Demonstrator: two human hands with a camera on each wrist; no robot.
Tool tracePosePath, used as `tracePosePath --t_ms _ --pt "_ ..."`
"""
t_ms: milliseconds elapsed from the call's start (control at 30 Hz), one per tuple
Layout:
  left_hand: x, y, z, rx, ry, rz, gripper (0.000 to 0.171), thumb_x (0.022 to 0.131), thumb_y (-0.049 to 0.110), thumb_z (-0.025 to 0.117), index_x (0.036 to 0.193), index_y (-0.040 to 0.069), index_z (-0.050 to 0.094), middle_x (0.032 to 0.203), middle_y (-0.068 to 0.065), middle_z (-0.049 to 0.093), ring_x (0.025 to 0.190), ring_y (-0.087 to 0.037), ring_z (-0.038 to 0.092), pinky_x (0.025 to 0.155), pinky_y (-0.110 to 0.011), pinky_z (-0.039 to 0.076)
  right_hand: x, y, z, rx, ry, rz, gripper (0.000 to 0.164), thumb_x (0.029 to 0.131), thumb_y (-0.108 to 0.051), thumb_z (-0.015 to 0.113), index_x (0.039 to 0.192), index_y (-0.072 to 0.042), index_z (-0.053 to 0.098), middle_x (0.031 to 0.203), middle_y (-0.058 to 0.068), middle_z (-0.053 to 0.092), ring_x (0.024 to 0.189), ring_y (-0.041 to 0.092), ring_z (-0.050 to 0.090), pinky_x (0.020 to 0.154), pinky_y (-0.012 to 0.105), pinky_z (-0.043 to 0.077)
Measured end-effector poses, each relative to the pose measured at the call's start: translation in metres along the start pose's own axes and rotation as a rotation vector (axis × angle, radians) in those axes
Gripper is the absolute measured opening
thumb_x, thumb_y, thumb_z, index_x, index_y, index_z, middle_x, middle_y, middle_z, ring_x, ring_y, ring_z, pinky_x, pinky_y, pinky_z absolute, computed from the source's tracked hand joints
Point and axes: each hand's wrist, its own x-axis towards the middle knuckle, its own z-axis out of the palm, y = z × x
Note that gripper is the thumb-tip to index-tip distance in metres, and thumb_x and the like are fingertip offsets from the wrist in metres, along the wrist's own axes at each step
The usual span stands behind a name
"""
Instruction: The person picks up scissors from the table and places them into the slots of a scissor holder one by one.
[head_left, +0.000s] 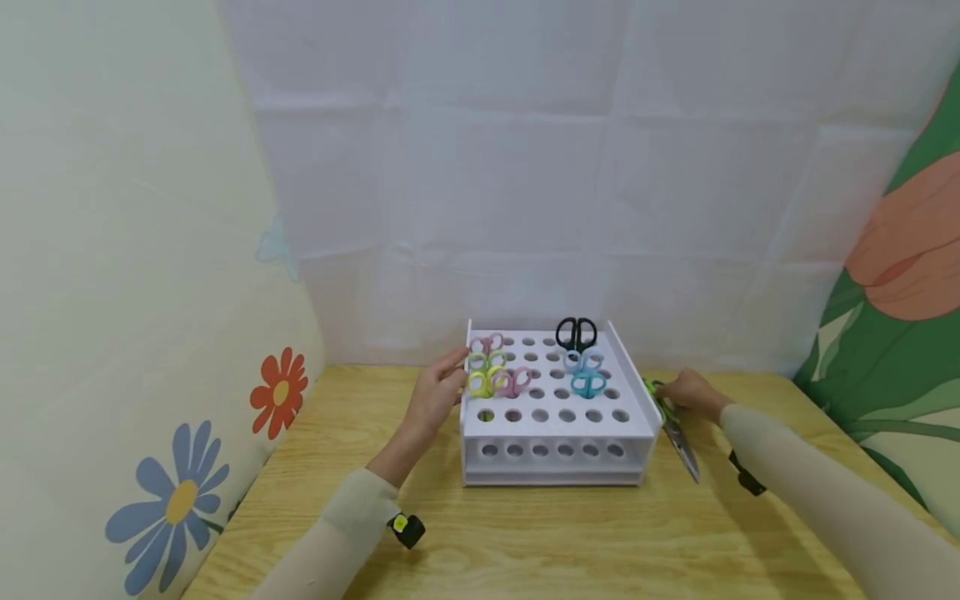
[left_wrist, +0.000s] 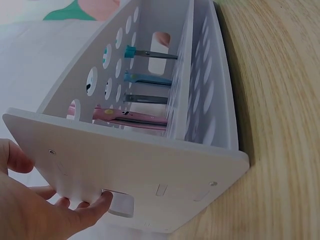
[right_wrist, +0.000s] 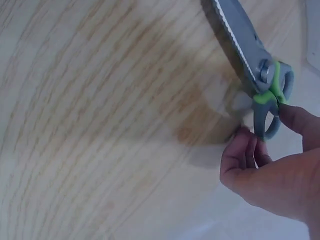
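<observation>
A white two-tier acrylic rack (head_left: 525,429) with rows of round holes stands on the wooden table. My left hand (head_left: 429,398) rests against its left side panel (left_wrist: 140,170), fingertips at the slot cut there. On the rack's other side, my right hand (head_left: 694,392) pinches the handle of large scissors (right_wrist: 270,95) between thumb and fingers. These have grey-and-green handles and a serrated blade (head_left: 682,446) pointing toward the front. Small scissors stand handles-up in the holes: black (head_left: 576,333), light blue (head_left: 582,361), teal (head_left: 588,384), yellow (head_left: 486,382), green and pink ones.
A white cloth (head_left: 540,208) hangs behind the rack. Flower-patterned panels (head_left: 180,504) flank the table (head_left: 555,550) at left and right. Several holes in the rack's front row show no handles.
</observation>
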Motion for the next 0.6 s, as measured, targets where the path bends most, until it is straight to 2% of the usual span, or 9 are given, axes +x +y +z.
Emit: tracePosePath --t_ms 133,267,400,600 --pt "0.000 0.000 0.001 0.005 0.003 -0.003 0.055 0.091 0.006 0.054 0.146 0.001 0.054 0.150 -0.011 0.051 0.126 -0.031 0.057 0.090 -0.041 0.056 -0.005 -0.007 -0.005 0.053 -0.020 0.027 0.028 0.085 -0.006 0.067 0.059 -0.005 0.058 0.058 0.001 0.053 0.052 0.011 0.046 0.050 0.022 0.038" --pt "0.000 -0.001 0.001 0.016 0.004 -0.004 0.055 0.092 0.008 0.054 0.146 0.002 0.055 0.150 -0.011 0.050 0.126 -0.031 0.056 0.089 -0.041 0.056 -0.016 -0.015 -0.005 0.126 -0.038 0.030 0.020 0.083 0.000 0.067 0.063 0.000 0.065 0.058 0.001 0.058 0.052 0.011 0.051 0.049 0.022 0.044" --pt "0.000 -0.001 0.001 0.034 0.006 0.002 0.055 0.091 0.008 0.054 0.146 0.002 0.055 0.151 -0.013 0.049 0.127 -0.032 0.056 0.089 -0.040 0.056 -0.024 -0.019 -0.005 0.167 -0.062 0.003 0.012 0.083 0.002 0.067 0.072 0.007 0.067 0.060 0.002 0.059 0.052 0.011 0.053 0.050 0.022 0.047" --pt "-0.002 -0.002 0.003 0.069 0.022 0.044 0.053 0.093 0.007 0.053 0.145 -0.001 0.054 0.153 -0.015 0.046 0.129 -0.033 0.053 0.093 -0.040 0.054 -0.033 -0.019 -0.007 0.179 -0.075 -0.020 0.011 0.085 0.003 0.065 0.075 0.006 0.066 0.065 0.002 0.060 0.057 0.012 0.055 0.054 0.024 0.050"
